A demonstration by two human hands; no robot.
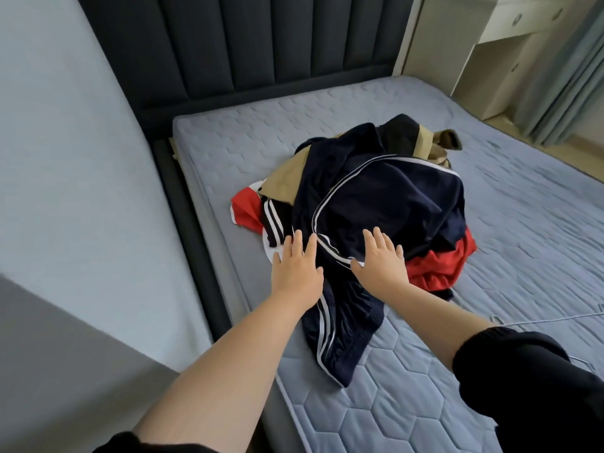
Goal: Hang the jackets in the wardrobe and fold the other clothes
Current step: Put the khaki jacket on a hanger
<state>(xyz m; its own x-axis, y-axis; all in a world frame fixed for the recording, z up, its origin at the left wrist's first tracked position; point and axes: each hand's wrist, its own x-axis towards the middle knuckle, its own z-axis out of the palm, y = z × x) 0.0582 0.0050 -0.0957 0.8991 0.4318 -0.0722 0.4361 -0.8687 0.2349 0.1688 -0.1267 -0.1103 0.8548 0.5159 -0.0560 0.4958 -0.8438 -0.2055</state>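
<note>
Fingers (310,248) straight on the navy striped garment (385,197)
Left hand (295,268) and right hand (380,263) press flat, gripping nothing; beyond the fingertips a tan jacket (287,181) lies tangled beneath it; lifting the navy piece now would likely drag both off the mattress (425,371).

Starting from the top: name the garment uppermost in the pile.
The navy-blue garment with white stripes, beneath the left hand and right hand; the tan garment and red garment peek from under it.
</note>
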